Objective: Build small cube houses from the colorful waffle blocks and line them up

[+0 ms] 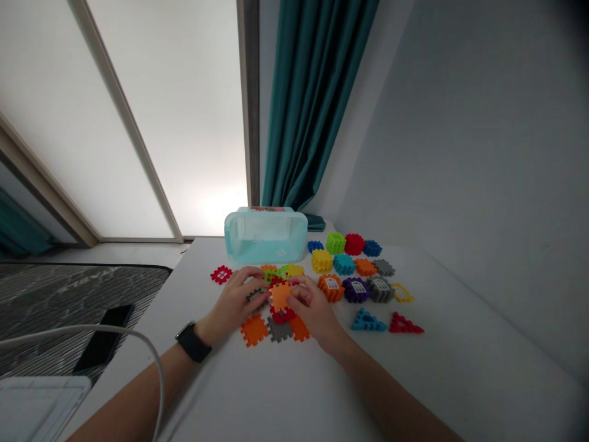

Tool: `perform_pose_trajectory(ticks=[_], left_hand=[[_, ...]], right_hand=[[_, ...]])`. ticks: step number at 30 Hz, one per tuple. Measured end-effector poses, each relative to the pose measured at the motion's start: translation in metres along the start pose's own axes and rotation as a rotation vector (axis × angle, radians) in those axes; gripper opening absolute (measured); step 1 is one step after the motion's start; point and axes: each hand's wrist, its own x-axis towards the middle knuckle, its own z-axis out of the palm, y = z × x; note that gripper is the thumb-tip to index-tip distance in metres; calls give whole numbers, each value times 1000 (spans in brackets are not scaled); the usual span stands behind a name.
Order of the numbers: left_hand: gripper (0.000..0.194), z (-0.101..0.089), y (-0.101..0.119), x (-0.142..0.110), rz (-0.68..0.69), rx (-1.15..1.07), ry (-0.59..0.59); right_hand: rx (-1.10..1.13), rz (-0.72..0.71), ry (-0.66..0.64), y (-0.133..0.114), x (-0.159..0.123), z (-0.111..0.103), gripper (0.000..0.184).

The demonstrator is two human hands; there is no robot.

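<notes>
Between my hands is an orange square interlocking tile point(278, 295) with notched edges, tilted up above the other pieces. My right hand point(317, 312) pinches it at its right edge. My left hand point(235, 302), with a black watch on the wrist, has its fingers apart over the pieces, fingertips close to the tile's left edge; whether they touch it I cannot tell. A grey tile point(256, 294) partly shows under the left fingers. Just below lie another orange tile point(254, 330), a grey tile point(280, 330) and a red piece point(282, 315). Green and yellow pieces point(289, 271) show behind.
A translucent blue bin point(267, 238) lies at the table's back. To the right are rows of assembled cubes point(344, 264), a blue triangle point(368, 320), a red triangle point(405, 323) and a yellow frame point(403, 293). A red window tile point(221, 274) lies left. A white cable point(138, 334) crosses the lower left.
</notes>
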Motion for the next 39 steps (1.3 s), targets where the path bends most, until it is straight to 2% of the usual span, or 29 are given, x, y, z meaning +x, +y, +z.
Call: perform_pose_trajectory(ticks=[5,10,14,17,22,25,30,39], left_hand=[[16,0,4,0,0,-20,-18],[52,0,7,0,42,28,-84],[47,1,7,0,43,71,-76],[44,1,6,-1,45,60,-76],[41,-1,3,-1,-13,-47,-37],[43,-1,1,-1,-65,-106,-8],[44,0,2,0,-106,-169,-41],[41,-1,9,1,-112,-192,-28]], right_hand=[[-20,3,-8,-2,-2,3,40],[19,1,5,2,0,1,40],[-27,-9,-4,4,0,0,37],[-215,-148,15,3,-1,-4,33],[-658,-602,15,-1,-1,-18,36],[-767,-755,-1,-2,-1,-22,36],[-811,-829,34,-3,0,-21,31],[-839,-820,51,-1,1,-21,24]])
